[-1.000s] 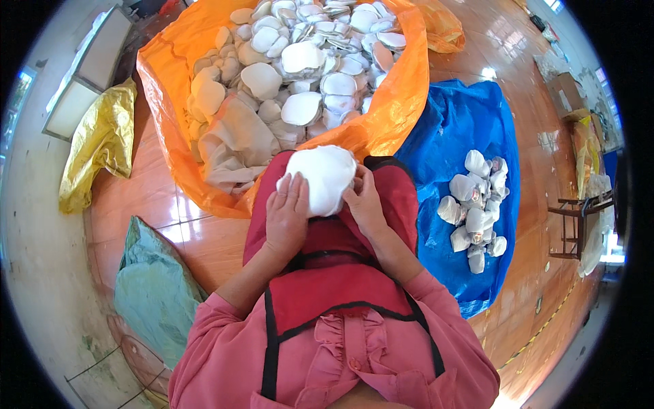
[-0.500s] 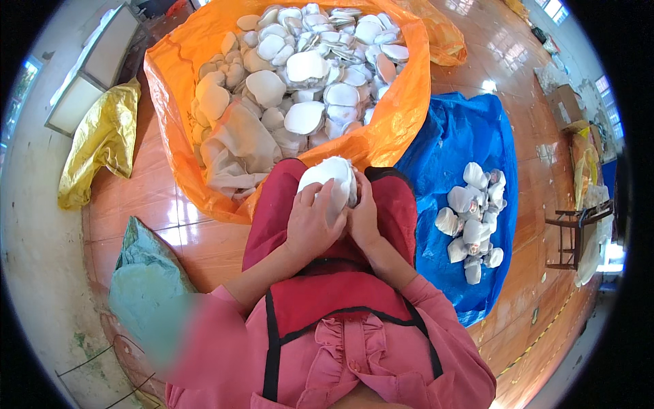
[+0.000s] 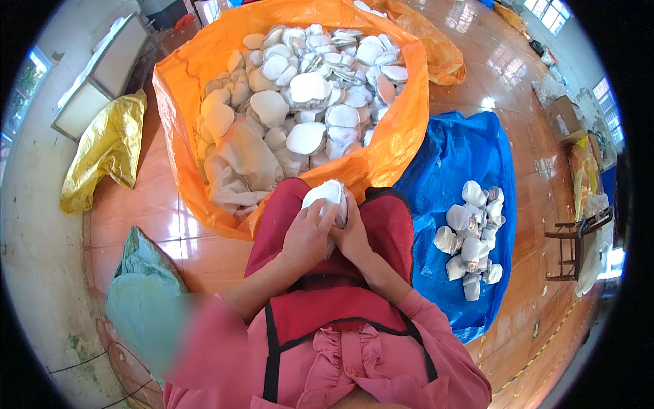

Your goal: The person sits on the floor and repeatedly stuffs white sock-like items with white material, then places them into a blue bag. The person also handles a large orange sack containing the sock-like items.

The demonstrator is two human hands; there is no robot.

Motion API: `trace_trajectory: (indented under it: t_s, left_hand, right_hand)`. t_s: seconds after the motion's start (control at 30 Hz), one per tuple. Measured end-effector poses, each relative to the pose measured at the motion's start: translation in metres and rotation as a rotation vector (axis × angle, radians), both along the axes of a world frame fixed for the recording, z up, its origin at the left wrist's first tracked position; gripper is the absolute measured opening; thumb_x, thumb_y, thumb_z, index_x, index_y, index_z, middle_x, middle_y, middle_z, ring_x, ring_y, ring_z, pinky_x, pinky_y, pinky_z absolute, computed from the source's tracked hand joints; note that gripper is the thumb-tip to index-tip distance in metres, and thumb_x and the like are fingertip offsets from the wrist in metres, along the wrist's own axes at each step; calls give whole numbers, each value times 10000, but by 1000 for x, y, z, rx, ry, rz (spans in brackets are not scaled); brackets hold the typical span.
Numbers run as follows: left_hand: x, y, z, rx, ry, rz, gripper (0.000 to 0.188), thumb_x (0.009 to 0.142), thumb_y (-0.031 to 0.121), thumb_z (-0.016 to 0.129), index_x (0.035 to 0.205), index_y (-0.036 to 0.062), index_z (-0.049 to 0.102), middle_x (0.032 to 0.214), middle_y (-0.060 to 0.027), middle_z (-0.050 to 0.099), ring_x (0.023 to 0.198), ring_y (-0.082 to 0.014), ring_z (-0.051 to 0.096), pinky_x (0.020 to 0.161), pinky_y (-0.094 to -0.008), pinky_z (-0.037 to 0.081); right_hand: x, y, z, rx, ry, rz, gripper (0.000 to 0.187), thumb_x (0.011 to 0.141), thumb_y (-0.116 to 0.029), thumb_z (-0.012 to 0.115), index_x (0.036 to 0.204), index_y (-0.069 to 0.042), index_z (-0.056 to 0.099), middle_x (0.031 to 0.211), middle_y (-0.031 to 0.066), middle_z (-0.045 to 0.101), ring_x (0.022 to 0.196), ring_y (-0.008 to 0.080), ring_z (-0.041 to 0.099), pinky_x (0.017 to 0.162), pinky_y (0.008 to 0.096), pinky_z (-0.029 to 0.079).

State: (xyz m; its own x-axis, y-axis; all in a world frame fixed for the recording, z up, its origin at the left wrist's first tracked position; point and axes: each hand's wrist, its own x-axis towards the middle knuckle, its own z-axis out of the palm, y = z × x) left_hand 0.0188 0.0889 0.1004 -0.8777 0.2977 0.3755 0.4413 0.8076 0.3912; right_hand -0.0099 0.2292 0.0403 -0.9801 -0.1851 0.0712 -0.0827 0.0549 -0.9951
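Observation:
Above my lap I hold a small stack of white rounded fabric pads, tilted partly edge-on. My left hand is closed on the stack's left side, with its fingers bent over the front. On the right side my right hand grips the same stack, fingers wrapped behind it and partly hidden. Just beyond my knees stands a large open orange sack, filled with many loose pads like these. A pale cloth lies inside its near left part.
To my right, several white wrapped bundles lie on a blue plastic sheet. A green sack and a yellow sack are at left. Farther right are a dark stool and a cardboard box.
The pad stack has turned from facing up to more edge-on and looks narrower, with both hands closing around it. The whole view has shifted, so the surroundings sit slightly lower.

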Motion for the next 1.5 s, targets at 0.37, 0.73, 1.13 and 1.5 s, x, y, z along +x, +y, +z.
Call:
trace_trajectory:
  t_s: [0.37, 0.73, 1.13, 1.5]
  left_hand:
    - [-6, -28, 27, -236, 345, -333, 313, 722, 216, 605, 1019, 121, 577, 979, 7, 591, 828, -156, 549, 660, -318, 410]
    - [3, -57, 36, -616, -31, -328, 265, 788, 224, 575, 1021, 98, 576, 833, -3, 571, 742, -174, 571, 578, -348, 435]
    - [7, -44, 27, -558, -429, 187, 352, 811, 203, 599, 1110, 19, 574, 1133, -177, 584, 1113, -305, 545, 848, -478, 496]
    - [27, -69, 6, 387, -573, -15, 948, 738, 292, 717, 1451, -71, 209, 1484, -306, 253, 1444, -417, 114, 1178, -423, 136]
  right_hand:
    - [-11, -10, 22, -138, -181, 146, 813, 785, -70, 694, 1463, -21, 248, 1403, 163, 415, 1298, 244, 416, 1073, 354, 358]
    - [-5, -30, 33, -57, -321, 155, 805, 747, 4, 674, 1454, -56, 294, 1389, 170, 434, 1284, 257, 431, 1062, 362, 368]
    - [-10, -72, 1, -21, 73, -68, 802, 680, -11, 650, 1408, 1, 314, 1256, 219, 463, 1157, 348, 479, 1002, 395, 396]
    - [-46, 9, 31, -217, -101, 374, 455, 833, -167, 715, 1215, -54, 495, 1350, 101, 432, 1184, 198, 475, 1001, 332, 400]
